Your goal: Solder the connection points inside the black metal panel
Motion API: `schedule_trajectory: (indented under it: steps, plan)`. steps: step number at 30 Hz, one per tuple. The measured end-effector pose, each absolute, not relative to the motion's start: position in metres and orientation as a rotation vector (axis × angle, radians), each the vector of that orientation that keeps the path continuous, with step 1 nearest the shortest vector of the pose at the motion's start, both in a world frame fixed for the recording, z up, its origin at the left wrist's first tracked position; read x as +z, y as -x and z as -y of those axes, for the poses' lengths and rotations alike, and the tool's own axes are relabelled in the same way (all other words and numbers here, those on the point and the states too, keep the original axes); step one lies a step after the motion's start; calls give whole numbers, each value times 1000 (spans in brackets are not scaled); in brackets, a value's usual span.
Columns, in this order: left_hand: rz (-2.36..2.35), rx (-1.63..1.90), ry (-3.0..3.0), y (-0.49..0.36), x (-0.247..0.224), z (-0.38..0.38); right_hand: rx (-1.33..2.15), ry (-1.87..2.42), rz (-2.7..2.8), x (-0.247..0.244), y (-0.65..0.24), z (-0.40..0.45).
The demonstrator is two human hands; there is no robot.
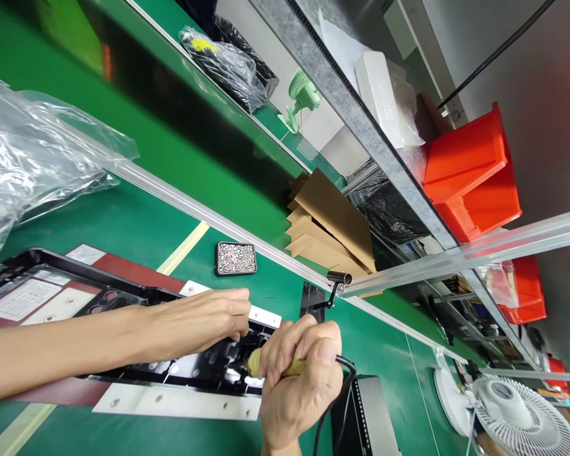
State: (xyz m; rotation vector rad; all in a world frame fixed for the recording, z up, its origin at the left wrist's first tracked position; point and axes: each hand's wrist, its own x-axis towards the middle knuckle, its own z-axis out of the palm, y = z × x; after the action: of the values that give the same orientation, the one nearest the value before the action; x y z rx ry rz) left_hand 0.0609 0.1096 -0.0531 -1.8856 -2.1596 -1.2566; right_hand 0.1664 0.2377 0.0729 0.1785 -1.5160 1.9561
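Observation:
My right hand (301,373) is wrapped round the yellow handle of a corded soldering iron (255,363). The iron's metal tip points left, down into a long black plastic housing (204,373); whether it touches the plastic I cannot tell. Over the same housing, left of the iron, reaches my left hand (209,320), fingers bent downward and held together. Anything between its fingertips is hidden. White strips with holes (175,402) on a dark red base (71,394) flank the housing. Just beyond my left hand lies a small black tray (236,273) full of tiny metal pieces.
A black box with a row of holes (365,415) stands right of my right hand, the cord running beside it. Clear plastic bags (42,145) lie at left. Folded cardboard (332,221) stands beyond a metal rail (190,223). A white fan (517,411) and red bins (470,171) are at right.

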Motion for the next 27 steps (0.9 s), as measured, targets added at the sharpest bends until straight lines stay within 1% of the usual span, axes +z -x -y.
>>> schedule_trajectory:
  steps: [4,13,19,23,27]
  plan:
    - [2208,-1115,2014,-59,-39,-108,1958,-174,1518,73,-167,-237]
    - [2217,-1068,2025,-60,-36,-109,1943,-181,1518,73,-166,-238]
    - [2273,-1153,1948,-64,-32,-99,1945,-198,1522,73,-166,-238]
    - [2209,-1187,1862,-69,-32,-89,1948,-222,1522,72,-166,-238]
    - [2185,-1047,1847,-73,-38,-85,1945,-232,1526,72,-166,-238]
